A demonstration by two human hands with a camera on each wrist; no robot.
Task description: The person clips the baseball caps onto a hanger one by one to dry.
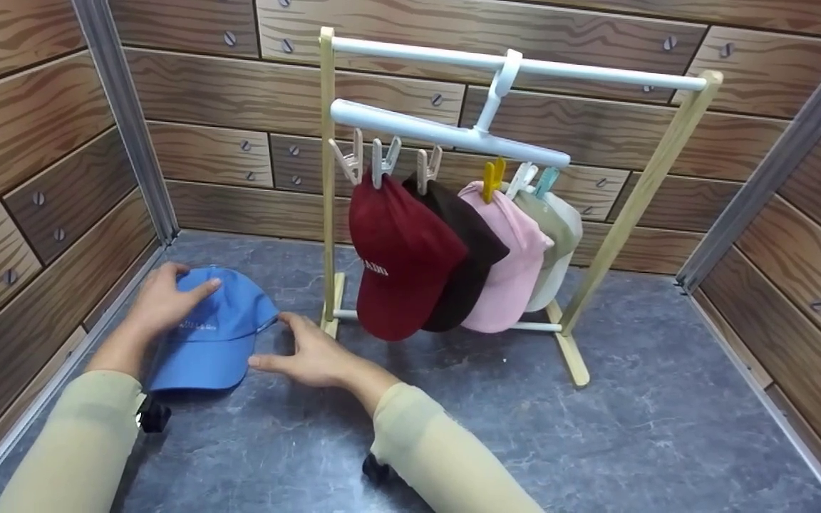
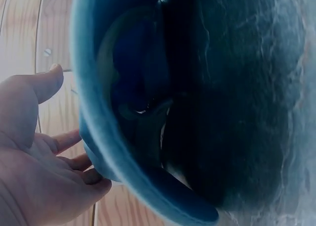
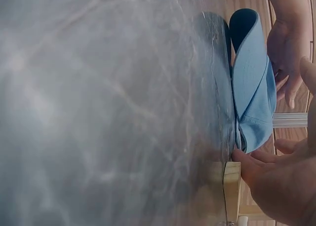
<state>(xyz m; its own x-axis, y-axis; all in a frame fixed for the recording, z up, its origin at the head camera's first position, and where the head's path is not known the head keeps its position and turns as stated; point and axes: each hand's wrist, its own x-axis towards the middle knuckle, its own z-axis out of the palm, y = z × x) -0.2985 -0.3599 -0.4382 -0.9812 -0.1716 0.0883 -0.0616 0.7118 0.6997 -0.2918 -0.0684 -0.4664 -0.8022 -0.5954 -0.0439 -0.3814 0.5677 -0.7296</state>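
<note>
A blue baseball cap (image 1: 214,328) lies on the grey tabletop with its brim toward the person. At its left side is my left hand (image 1: 164,303), its fingertips against the crown (image 2: 101,159) and its thumb held apart. My right hand (image 1: 318,353) reaches in from the other side with thumb and fingers spread. Its fingertips are right at the back edge of the blue cap (image 3: 254,107), low near the tabletop. The cap's dark hollow inside shows under the brim in the left wrist view.
A wooden rack (image 1: 328,178) with a white top bar stands right of the cap. From it a white hanger (image 1: 446,132) carries several clips holding maroon (image 1: 400,256), black (image 1: 478,249), pink (image 1: 507,278) and paler caps. The rack's foot (image 3: 232,186) is close to my right hand. Wood-patterned walls enclose the table.
</note>
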